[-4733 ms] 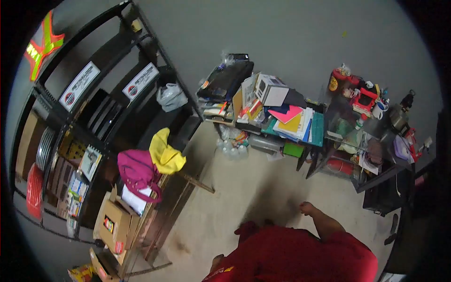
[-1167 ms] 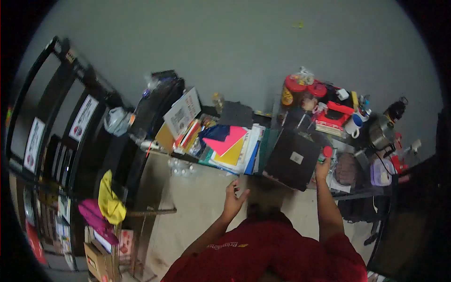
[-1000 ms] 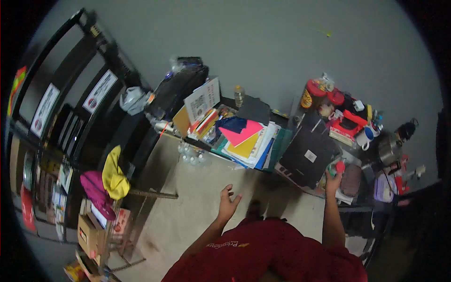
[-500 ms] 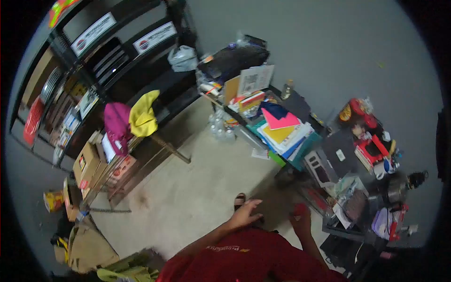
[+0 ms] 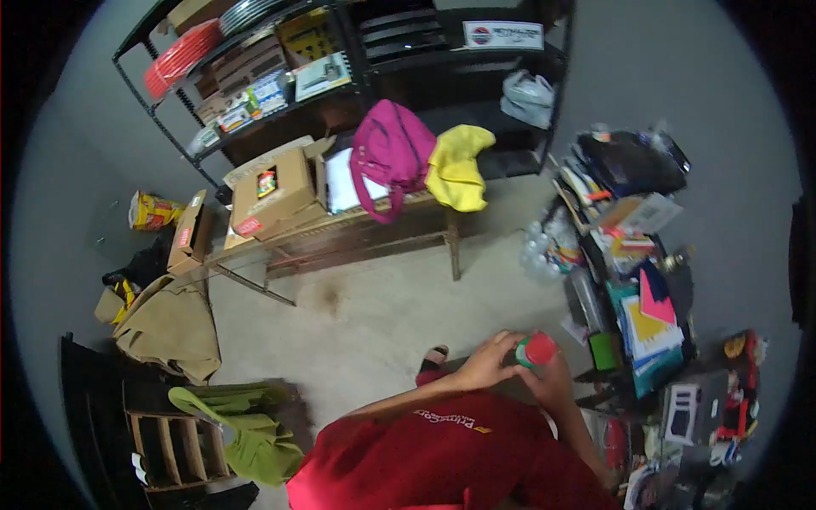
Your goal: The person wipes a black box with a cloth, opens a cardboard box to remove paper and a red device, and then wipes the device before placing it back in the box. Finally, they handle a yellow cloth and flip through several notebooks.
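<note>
A small jar with a red lid and a green side (image 5: 535, 349) is held up in front of my red shirt. My right hand (image 5: 552, 381) is closed around it from the right. From the left, my left hand (image 5: 489, 364) has its fingers curled against the green side. The lid faces up towards me, and the hands cover much of the jar's body.
A table ahead bears a cardboard box (image 5: 276, 194), a magenta bag (image 5: 398, 153) and a yellow cloth (image 5: 459, 167). Black shelving (image 5: 361, 76) stands behind. Papers and folders (image 5: 653, 327) crowd the right side. A green cloth (image 5: 255, 433) lies left, near a wooden rack (image 5: 183, 446).
My view has swung left towards the table and shelves. The left hand, spread and apart before, has come to the jar. My right hand has brought the red-lidded jar up beside it.
</note>
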Motion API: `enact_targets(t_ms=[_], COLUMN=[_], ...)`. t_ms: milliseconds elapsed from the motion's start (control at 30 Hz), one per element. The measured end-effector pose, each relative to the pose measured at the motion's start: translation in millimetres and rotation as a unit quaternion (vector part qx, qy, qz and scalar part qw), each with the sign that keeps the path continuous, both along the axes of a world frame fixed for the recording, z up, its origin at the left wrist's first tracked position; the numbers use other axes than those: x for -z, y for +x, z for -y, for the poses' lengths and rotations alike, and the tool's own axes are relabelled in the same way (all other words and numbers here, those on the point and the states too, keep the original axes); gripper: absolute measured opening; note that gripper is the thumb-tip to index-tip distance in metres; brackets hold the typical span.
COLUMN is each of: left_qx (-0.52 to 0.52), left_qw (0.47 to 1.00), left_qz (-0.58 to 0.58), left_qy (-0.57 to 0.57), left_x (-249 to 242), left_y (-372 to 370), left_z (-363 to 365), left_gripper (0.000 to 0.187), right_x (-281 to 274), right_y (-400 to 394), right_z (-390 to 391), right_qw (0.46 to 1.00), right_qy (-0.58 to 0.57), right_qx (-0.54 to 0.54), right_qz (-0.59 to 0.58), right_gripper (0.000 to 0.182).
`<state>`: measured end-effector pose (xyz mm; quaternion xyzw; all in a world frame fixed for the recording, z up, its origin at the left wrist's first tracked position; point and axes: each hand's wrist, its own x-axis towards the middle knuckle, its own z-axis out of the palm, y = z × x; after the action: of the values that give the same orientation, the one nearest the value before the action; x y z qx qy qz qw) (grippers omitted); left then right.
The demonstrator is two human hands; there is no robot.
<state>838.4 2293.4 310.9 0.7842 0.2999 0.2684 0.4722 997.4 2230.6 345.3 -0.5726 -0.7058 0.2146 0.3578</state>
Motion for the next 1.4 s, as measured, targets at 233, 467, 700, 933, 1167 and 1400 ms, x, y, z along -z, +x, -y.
enact_targets(t_ms=[233,467,700,933,1167,1400], left_qx=[-0.17,-0.42,-0.523,-0.575,-0.596,-0.646], left_qw=[0.985,0.901,0.831,0.773,0.718,0.681], left_qz=[0.032,-0.034,-0.094,-0.21,-0.317,-0.227], left_qy=[0.016,0.101,0.167,0.169,0.17,0.26], left_x=[0.9,47.0,79.9,83.9,94.2,106.8], left_y=[-125.9,-224.7,-277.6,-266.5,-265.8,-226.0], left_z=[-100.3,-196.8,-273.2,-296.6,-300.2,-243.4], left_gripper=[0.051,0.048,0.052,0.045,0.054,0.048], right_x=[-11.3,2.8,43.3,74.1,70.8,76.6], right_y=[-121.0,-150.9,-108.4,-77.4,-72.5,-36.8], right_z=[-132.7,-161.7,-120.2,-57.9,-7.3,72.4], right_qw=[0.984,0.97,0.968,0.948,0.899,0.867], right_qy=[-0.135,-0.192,-0.225,-0.228,-0.259,-0.257], right_qx=[-0.077,-0.051,0.092,0.223,0.339,0.419], right_qz=[-0.087,-0.141,-0.058,-0.01,-0.097,-0.085], right_gripper=[0.065,0.065,0.056,0.052,0.051,0.052])
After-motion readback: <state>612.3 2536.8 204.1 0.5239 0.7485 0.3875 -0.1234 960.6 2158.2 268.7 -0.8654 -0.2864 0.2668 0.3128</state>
